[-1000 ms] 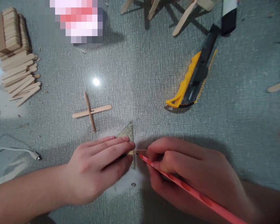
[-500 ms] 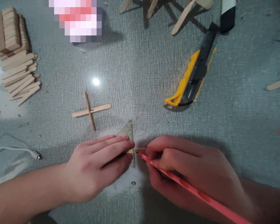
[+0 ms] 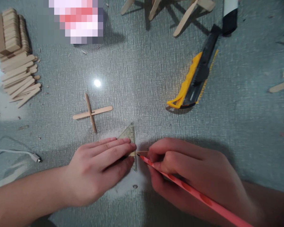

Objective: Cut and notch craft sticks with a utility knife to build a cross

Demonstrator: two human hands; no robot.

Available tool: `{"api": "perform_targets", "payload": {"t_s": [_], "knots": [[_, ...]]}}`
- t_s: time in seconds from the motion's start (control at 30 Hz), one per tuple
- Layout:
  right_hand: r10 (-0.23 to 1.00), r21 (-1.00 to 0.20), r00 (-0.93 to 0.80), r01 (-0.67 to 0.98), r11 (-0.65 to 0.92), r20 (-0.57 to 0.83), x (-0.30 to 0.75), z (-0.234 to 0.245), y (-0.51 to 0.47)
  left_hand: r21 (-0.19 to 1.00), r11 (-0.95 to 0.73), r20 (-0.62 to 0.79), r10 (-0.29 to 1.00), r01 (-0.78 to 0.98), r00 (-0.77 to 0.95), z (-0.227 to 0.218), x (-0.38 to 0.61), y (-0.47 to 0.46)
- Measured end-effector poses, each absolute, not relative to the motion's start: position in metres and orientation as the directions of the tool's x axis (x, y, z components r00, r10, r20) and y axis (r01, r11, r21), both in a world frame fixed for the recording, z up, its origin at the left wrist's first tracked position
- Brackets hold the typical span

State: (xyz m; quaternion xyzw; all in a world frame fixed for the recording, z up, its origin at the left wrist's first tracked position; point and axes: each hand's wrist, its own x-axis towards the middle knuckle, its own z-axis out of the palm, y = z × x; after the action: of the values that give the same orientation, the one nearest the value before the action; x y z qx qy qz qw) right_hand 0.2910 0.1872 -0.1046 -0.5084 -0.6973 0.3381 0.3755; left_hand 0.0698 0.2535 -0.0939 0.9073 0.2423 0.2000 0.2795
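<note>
My left hand (image 3: 101, 167) lies over a clear triangular set square (image 3: 130, 132), its fingers together and pressing it to the table. One corner and the graduated edge show past the fingertips. Under that edge runs a thin wooden craft stick (image 3: 132, 154), mostly hidden by both hands. My right hand (image 3: 186, 176) is closed around a red pencil (image 3: 180, 182) with darker spots. Its dark tip touches or nearly touches the stick beside the set square's edge. Further up lie two craft sticks crossed in a plus shape (image 3: 101, 110).
A yellow and black utility knife (image 3: 196, 78) lies at upper right, near a white and black object (image 3: 230, 19). Bundled craft sticks (image 3: 8, 31) and loose sticks (image 3: 23, 75) are at left, above a white cable (image 3: 21, 152). A stick structure (image 3: 186, 17) stands at the top.
Both hands, the set square and the pencil stay almost in place. The pencil tip has shifted very slightly; the whole view has moved a few pixels.
</note>
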Motion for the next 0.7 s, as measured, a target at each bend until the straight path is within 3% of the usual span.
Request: {"api": "perform_targets", "payload": {"t_s": [0.4, 0.7], "knots": [[0.963, -0.839, -0.200, 0.479, 0.259, 0.183, 0.2915, -0.1062, 0.1860, 0.573, -0.756, 0.239, 0.525, 0.318, 0.817, -0.0952, 0.0677, 0.2524], [0.963, -0.838, -0.201, 0.482, 0.258, 0.181, 0.2927, -0.1066, 0.1827, 0.612, -0.717, 0.220, 0.560, 0.334, 0.799, -0.0948, 0.0692, 0.2512]]}}
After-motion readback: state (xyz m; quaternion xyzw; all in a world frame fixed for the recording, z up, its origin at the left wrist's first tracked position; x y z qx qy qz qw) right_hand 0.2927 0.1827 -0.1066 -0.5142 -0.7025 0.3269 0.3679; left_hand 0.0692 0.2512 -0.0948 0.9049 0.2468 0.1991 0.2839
